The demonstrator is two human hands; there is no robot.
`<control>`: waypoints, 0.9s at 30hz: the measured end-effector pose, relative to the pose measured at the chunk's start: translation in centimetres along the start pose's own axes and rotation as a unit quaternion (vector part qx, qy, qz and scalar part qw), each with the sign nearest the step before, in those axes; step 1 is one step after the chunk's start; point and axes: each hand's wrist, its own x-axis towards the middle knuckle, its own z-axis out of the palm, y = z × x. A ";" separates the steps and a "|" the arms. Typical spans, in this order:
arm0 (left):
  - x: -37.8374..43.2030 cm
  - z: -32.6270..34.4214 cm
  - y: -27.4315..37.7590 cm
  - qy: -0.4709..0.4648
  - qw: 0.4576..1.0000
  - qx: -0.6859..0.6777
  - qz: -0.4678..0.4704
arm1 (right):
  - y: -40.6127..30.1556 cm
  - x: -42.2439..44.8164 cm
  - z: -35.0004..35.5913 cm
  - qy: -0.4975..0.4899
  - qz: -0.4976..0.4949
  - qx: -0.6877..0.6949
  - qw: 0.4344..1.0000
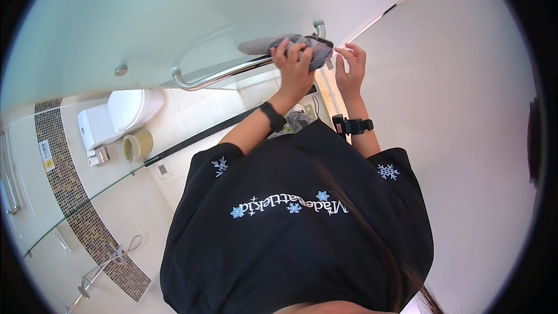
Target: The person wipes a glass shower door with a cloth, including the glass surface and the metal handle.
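Observation:
My left hand (294, 63) holds a crumpled grey cloth (321, 52) against a curved chrome door handle (218, 77), near the handle's right end. The handle is fixed to a frosted glass door (165, 13). Part of the bar is hidden under the cloth and fingers. A blurred grey shape spreads left of the cloth; I cannot tell whether it is cloth or a reflection. Just right of the cloth, my right hand (351, 67) is raised with its fingers apart and nothing in them. Its fingertips come close to the cloth's edge by the door's side.
A white toilet (130, 109) and a yellowish waste bin (138, 146) stand at the left. Below them runs a glass partition (87, 203), with a hand shower (85, 285) beyond. A dark floor strip (196, 134) crosses the tiles. A pale wall panel (462, 131) rises at the right.

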 end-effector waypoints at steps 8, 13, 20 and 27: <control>5.0 0.8 3.0 -0.010 1.000 -0.010 0.015 | -0.7 1.5 1.6 -0.010 0.297 0.228 0.927; 3.0 0.4 4.4 -0.030 0.995 -0.049 0.083 | 2.4 -0.5 0.9 -0.102 0.430 0.474 0.762; -1.6 0.6 5.4 -0.085 0.983 -0.160 0.015 | 3.7 -7.2 1.6 -0.244 0.420 0.720 0.496; -0.2 -2.4 6.2 -0.107 0.954 -0.275 0.060 | 1.7 -6.7 -0.4 -0.184 0.374 0.738 0.531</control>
